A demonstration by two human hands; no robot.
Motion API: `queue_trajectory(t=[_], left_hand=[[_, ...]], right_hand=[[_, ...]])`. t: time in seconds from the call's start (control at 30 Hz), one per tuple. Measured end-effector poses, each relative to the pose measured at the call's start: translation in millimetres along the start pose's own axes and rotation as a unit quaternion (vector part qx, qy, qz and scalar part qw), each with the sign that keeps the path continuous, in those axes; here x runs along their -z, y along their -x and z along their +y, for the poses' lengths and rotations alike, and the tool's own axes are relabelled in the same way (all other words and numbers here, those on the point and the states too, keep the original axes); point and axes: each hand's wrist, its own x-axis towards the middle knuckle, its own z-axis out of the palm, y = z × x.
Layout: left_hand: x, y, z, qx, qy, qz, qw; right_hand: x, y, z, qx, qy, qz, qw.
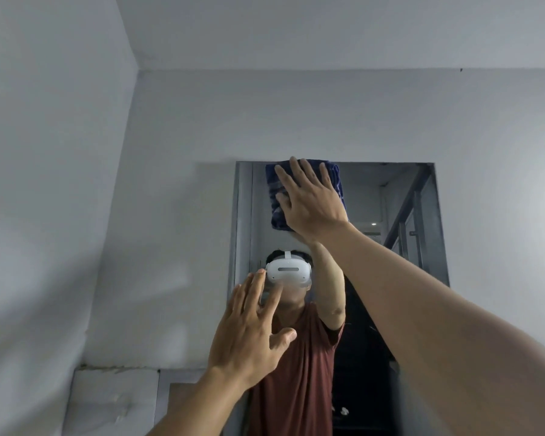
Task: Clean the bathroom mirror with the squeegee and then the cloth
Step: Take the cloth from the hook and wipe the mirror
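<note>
The bathroom mirror [400, 215] hangs on the grey wall, right of centre. A dark blue cloth [276, 190] is pressed flat against the glass at the mirror's top left corner. My right hand [312, 199] lies spread on the cloth with fingers pointing up, holding it to the glass. My left hand [249, 328] is raised lower down, in front of the mirror's lower left part, fingers apart and holding nothing. Whether it touches the glass I cannot tell. No squeegee is in view.
The mirror reflects a person in a dark red shirt with a white headset, a stair railing and a dark doorway. The side wall [44, 215] meets the mirror wall at a corner on the left. A pale tiled ledge [114, 401] sits at lower left.
</note>
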Motion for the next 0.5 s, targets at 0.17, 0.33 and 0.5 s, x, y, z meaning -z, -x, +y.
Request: queue_trajectory(t=[0.17, 0.33, 0.5], left_hand=[[3, -1, 1, 0.011, 0.010, -0.005, 1.000], [8, -4, 3, 0.010, 0.012, -0.010, 1.000], [6, -3, 1, 0.008, 0.022, -0.018, 1.000]], right_hand=[[8, 25, 41, -0.040, 0.007, -0.009, 0.999], [15, 44, 81, -0.079, 0.015, -0.005, 0.997], [27, 52, 116, -0.121, 0.005, -0.002, 0.993]])
